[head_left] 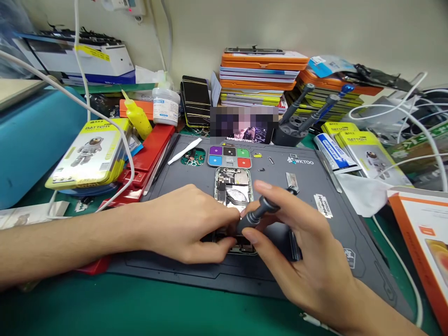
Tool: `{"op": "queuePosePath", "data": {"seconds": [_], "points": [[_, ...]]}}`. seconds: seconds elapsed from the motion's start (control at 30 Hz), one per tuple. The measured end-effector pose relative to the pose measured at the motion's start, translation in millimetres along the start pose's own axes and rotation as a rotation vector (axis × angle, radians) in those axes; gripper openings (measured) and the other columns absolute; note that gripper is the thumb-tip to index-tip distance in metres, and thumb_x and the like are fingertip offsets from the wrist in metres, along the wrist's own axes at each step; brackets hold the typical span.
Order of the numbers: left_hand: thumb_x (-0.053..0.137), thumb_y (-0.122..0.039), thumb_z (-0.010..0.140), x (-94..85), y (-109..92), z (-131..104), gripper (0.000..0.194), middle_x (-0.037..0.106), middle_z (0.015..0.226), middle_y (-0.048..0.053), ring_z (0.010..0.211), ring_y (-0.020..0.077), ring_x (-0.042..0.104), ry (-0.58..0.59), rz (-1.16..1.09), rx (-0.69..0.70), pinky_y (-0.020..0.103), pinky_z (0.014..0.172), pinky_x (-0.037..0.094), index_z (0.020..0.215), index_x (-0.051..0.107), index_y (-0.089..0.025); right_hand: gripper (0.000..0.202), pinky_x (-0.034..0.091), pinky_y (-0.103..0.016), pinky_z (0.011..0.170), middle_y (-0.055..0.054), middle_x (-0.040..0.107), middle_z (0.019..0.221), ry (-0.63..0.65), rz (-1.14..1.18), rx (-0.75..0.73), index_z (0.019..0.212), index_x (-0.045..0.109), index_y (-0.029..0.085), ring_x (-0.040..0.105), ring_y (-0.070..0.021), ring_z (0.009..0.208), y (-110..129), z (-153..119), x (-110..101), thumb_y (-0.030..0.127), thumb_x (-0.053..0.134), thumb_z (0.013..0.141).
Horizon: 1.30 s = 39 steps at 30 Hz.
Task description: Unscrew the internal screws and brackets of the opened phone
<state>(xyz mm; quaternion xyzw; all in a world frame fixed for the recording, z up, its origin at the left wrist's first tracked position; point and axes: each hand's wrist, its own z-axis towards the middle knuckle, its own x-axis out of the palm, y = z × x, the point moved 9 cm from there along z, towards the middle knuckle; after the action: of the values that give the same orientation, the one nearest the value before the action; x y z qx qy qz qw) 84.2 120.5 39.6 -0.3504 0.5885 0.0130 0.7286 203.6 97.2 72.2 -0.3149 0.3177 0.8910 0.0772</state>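
Grey metal screwdriver (257, 213) pinched in right hand (301, 252) fingers, tip down on the opened silver phone chassis (234, 186). Left hand (189, 224) fingers curled, pressing the phone's lower end flat on the dark grey repair mat (315, 177). Green tabletop (105, 308) around, orange boxes stacked (259, 70) at the wall.

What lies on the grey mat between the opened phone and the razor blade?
In the head view, the right hand with its screwdriver crosses that stretch between the opened phone and razor blade; behind it, a small metal part lies on the mat.

1 head-worn view looks forward and down, close over the grey mat (196, 177) on the surface (105, 312), facing the wall (315, 28).
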Motion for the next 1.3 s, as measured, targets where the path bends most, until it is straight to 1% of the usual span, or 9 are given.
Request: {"op": "queuePosePath", "data": {"seconds": [0.07,0.17,0.33,0.47,0.6,0.73,0.93,1.13,1.3], "points": [[0.058,-0.026,0.102,0.6,1,0,0.016,0.073,0.08,-0.002,0.064,0.0152,0.065,0.004,0.011,-0.009,0.029,0.056,0.036,0.088,0.052,-0.023,0.078,0.067,-0.024,0.092,-0.007,0.061,0.159,-0.026,0.065,0.086,0.165,0.036,0.025,0.076,-0.0128,0.104,-8,-2,0,0.002,0.067,0.097],[0.056,-0.024,0.105,1.8,4,0,0.013,0.074,0.081,-0.003,0.063,0.0146,0.065,0.013,0.006,-0.021,0.029,0.056,0.037,0.093,0.056,-0.022,0.076,0.07,-0.028,0.09,-0.01,0.059,0.158,-0.065,0.136,0.159,0.164,0.038,0.028,0.076,-0.0169,0.111,-12,-2,-3,0.002,0.065,0.098],[0.059,-0.029,0.11,-2.1,9,0,0.009,0.078,0.089,-0.006,0.068,0.0127,0.07,-0.03,-0.039,-0.041,0.026,0.061,0.041,0.105,0.063,-0.022,0.073,0.072,-0.031,0.075,-0.007,0.07,0.12,-0.197,0.278,0.227,0.162,0.042,0.031,0.076,-0.0199,0.1,-16,1,-18,0.0,0.059,0.098],[0.057,-0.031,0.112,-7.1,7,-1,0.013,0.076,0.088,-0.006,0.067,0.0123,0.068,-0.077,-0.002,-0.029,0.026,0.061,0.041,0.105,0.064,-0.022,0.067,0.072,-0.033,0.069,-0.011,0.053,0.151,-0.279,0.285,0.233,0.158,0.047,0.035,0.072,-0.0218,0.107,-18,0,-29,0.004,0.057,0.1],[0.05,-0.027,0.113,-13.5,2,-2,0.015,0.072,0.079,-0.006,0.058,0.012,0.062,-0.154,0.066,0.006,0.026,0.057,0.038,0.104,0.06,-0.021,0.068,0.07,-0.031,0.065,-0.013,0.053,0.154,-0.198,0.239,0.218,0.161,0.043,0.032,0.071,-0.0205,0.102,-19,-2,-23,0.005,0.055,0.1],[0.048,-0.026,0.112,-10.0,1,-3,0.019,0.067,0.072,-0.006,0.055,0.0123,0.058,-0.143,0.091,0.027,0.028,0.055,0.035,0.096,0.058,-0.021,0.076,0.069,-0.029,0.066,-0.011,0.049,0.159,-0.169,0.179,0.17,0.165,0.036,0.031,0.071,-0.0181,0.1,-18,-2,-20,0.004,0.057,0.097],[0.047,-0.026,0.112,-7.8,-3,-4,0.029,0.064,0.07,-0.004,0.055,0.0129,0.054,-0.148,0.17,0.081,0.033,0.055,0.031,0.085,0.058,-0.02,0.082,0.07,-0.034,0.091,-0.006,0.054,0.159,-0.031,0.119,0.122,0.165,0.035,0.029,0.071,-0.0195,0.11,-18,-5,-8,0.0,0.059,0.093],[0.048,-0.024,0.109,-7.8,-3,-2,0.028,0.064,0.069,-0.004,0.054,0.0129,0.053,-0.142,0.177,0.085,0.035,0.054,0.03,0.082,0.057,-0.02,0.081,0.066,-0.036,0.105,-0.007,0.057,0.155,-0.022,0.072,0.113,0.162,0.038,0.026,0.072,-0.0216,0.119,-20,-9,-7,0.0,0.063,0.09],[0.048,-0.024,0.109,-7.0,-2,-3,0.027,0.067,0.069,-0.003,0.054,0.0128,0.057,-0.129,0.189,0.069,0.033,0.053,0.028,0.083,0.055,-0.021,0.078,0.069,-0.03,0.09,-0.008,0.062,0.137,-0.037,0.091,0.122,0.16,0.041,0.024,0.072,-0.0175,0.104,-20,-5,-9,0.0,0.062,0.089]]}}
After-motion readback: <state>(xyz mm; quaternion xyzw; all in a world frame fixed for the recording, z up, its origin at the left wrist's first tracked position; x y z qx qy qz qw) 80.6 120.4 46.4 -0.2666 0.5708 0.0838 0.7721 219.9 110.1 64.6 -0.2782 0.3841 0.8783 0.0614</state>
